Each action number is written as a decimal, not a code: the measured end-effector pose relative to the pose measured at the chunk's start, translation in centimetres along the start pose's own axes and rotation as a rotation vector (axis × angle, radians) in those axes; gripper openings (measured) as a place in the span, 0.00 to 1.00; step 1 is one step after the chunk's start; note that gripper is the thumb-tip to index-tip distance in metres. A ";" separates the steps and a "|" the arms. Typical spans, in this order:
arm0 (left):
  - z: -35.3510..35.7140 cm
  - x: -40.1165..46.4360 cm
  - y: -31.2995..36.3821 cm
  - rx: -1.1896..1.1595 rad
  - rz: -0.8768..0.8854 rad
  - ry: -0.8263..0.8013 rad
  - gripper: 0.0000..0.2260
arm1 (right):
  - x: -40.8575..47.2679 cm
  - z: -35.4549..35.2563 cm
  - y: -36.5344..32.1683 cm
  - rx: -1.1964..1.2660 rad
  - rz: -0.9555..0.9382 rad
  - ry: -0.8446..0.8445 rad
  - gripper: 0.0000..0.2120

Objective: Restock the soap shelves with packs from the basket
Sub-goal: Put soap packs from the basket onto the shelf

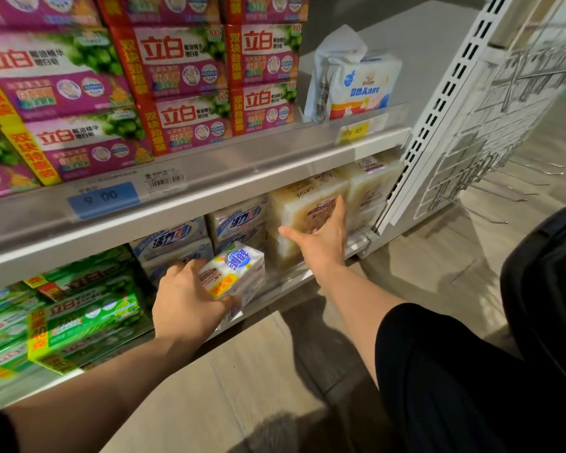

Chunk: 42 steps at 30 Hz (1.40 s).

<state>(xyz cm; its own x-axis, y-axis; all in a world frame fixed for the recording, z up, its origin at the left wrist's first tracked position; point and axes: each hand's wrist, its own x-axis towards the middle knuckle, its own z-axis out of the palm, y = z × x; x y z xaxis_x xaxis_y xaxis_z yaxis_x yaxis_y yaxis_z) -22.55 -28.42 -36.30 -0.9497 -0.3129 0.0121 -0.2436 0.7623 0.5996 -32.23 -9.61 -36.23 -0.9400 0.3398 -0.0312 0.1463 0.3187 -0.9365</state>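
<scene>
Two hands are reaching toward the lower shelf [285,282]. The left hand [190,302] is gripping one white soap pack [234,273] with a blue logo and a yellow sticker, fingers curled round its near end, and is holding it at the shelf's front edge, just before the blue-and-white packs [232,220], of which about four are showing. The right hand [321,237] is lying spread wide, thumb out to the left and fingers straight, pressing flat on the front of a beige soap pack [301,204]; roughly four such beige packs are standing there in two stacks. On the upper shelf [209,178] one white baby-soap pack [356,83] is sitting alone beside the stacked pink boxes [183,89]. Green boxes [82,315] are filling the lower left. A dark basket [549,282] is showing at the right edge, its contents hidden
</scene>
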 end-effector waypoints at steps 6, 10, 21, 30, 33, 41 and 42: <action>0.6 -0.1 0.0 0.005 0.029 -0.003 0.32 | -0.2 0.7 0.5 0.027 0.019 0.034 0.54; 0.6 0.0 0.2 -0.024 0.014 0.016 0.31 | -0.7 1.9 1.1 0.062 0.082 0.098 0.50; -0.8 -0.6 -0.6 -0.037 0.067 0.029 0.34 | -1.3 0.7 0.9 -0.058 0.179 0.027 0.44; -4.6 -3.6 -2.2 -0.061 0.276 0.107 0.35 | -7.1 2.0 -2.1 0.129 0.360 -0.529 0.30; -5.5 -5.4 -2.7 -0.074 0.264 0.140 0.35 | -8.9 1.3 -2.8 0.246 0.414 -0.741 0.36; -5.4 -9.5 -3.7 -0.109 0.180 0.206 0.34 | -14.5 1.8 -3.0 0.391 0.435 -0.765 0.47; -5.3 -9.9 -3.9 -0.121 0.175 0.192 0.35 | -15.0 1.9 -2.7 0.393 0.431 -0.721 0.48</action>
<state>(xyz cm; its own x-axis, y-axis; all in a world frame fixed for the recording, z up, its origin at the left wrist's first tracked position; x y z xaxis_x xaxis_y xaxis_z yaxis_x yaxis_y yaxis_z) -11.15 -31.27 -34.54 -0.9177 -0.2931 0.2682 -0.0430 0.7443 0.6665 -19.14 -17.22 -33.84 -0.8123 -0.3152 -0.4908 0.5368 -0.0745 -0.8404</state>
